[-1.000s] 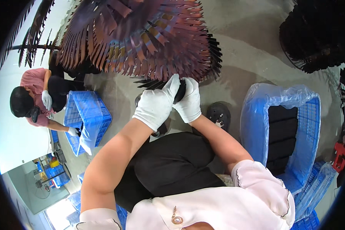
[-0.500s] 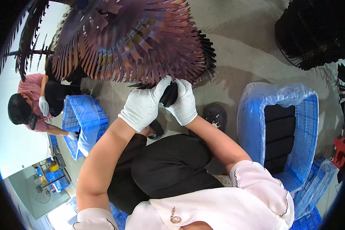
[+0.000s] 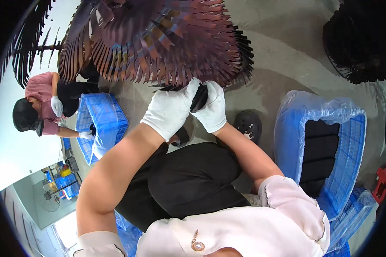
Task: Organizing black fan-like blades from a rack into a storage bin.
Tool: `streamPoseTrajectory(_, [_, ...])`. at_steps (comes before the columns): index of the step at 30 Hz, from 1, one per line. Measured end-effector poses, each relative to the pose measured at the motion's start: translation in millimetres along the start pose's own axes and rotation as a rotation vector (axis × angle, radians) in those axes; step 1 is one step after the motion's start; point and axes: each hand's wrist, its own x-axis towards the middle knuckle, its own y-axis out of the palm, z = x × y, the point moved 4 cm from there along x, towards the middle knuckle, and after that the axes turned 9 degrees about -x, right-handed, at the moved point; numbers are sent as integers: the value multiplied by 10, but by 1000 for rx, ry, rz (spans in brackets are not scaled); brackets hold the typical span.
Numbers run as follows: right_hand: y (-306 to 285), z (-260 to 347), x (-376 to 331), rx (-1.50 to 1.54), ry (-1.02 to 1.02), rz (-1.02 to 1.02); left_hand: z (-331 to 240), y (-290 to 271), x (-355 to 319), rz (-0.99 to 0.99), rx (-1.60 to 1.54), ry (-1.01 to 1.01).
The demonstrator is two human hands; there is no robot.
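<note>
My left hand point(image 3: 168, 110) and my right hand point(image 3: 212, 109), both in white gloves, meet in front of me. Between them they grip a small bundle of black strips point(image 3: 199, 99), its lower part bulging between the palms. The fingertips reach the lower fringe of a large round rack of purplish-brown, metallic-looking strips point(image 3: 158, 51), arranged like a fan. My thumbs and fingers are closed; how many strips they hold is hidden.
At right, a blue crate point(image 3: 351, 162) lined with clear plastic holds stacked black bundles point(image 3: 319, 147). A co-worker point(image 3: 43, 94) in pink reaches into another blue crate point(image 3: 120, 115) at left. A dark fringed rack point(image 3: 356, 43) stands far right, above a red object point(image 3: 381, 184).
The view has shifted slightly, so most of the scene sits a little further right. Both hands stay together on the black bundle, close to the rack's fringe.
</note>
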Motion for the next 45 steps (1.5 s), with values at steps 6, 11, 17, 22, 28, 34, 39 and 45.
streamPoseTrajectory(6, [18, 8, -37, -26, -33, -74, -40, 66, -16, -107, 110, -5])
streamPoseTrajectory(11, [24, 14, -66, -72, -20, -55, -8, 76, -44, -89, 27, -43])
streamPoseTrajectory(17, [-40, 39, -42, -42, 19, 28, -44, 170, -362, -476, -99, -59])
streamPoseTrajectory(22, [-22, 21, -12, -74, 10, 38, 62, 279, -180, -604, -164, -365])
streamPoseTrajectory(28, [15, -91, -52, -37, 19, 108, 194, 233, 194, -353, -491, -740])
streamPoseTrajectory(34, [15, -20, -40, -15, 16, 108, 579, 594, 307, -171, -481, -799])
streamPoseTrajectory(39, [-34, -86, -61, -48, 8, 82, 453, 556, 321, -32, -517, -797])
streamPoseTrajectory(45, [30, -62, -26, -37, 39, 125, 303, 315, 337, -36, -435, -807])
